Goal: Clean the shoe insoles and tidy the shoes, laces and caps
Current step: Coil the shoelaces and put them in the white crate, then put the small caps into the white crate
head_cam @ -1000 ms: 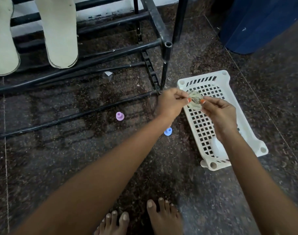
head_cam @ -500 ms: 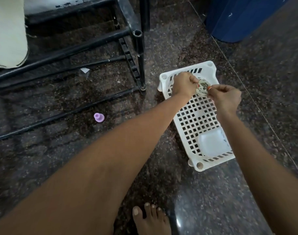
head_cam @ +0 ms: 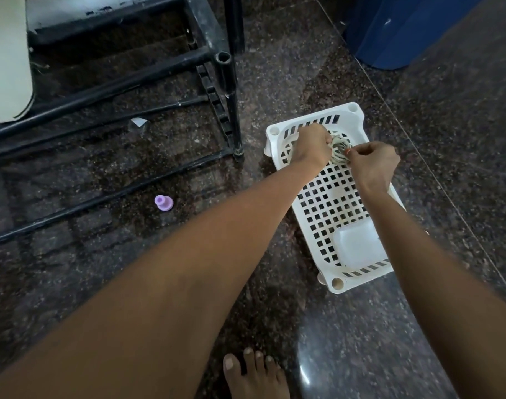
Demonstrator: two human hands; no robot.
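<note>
Coiled off-white fabric shoelace (head_cam: pixel 340 151) held between both hands, carried further over far end of white perforated plastic basket (head_cam: pixel 336 282) than second ago; probably about to be set in.

Left hand (head_cam: pixel 312 145) grip: fingers curled on coil. Right hand (head_cam: pixel 372 165) grip: fingertips pinching coil's edge.

Lace soft, wound into flat ring; basket rigid square grid.

Small lilac plastic cap (head_cam: pixel 163 203) on speckled granite floor (head_cam: pixel 303 67), left, well apart, not yet collected.

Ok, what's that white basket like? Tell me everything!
The white basket looks plastic: long, rectangular, with square holes across its bottom, slots in its end walls and round sockets at the corners. It sits flat on the dark speckled floor near the black rack. A pale squarish object lies in its near end; the left hand and right hand hold a coiled lace over its far end.
</note>
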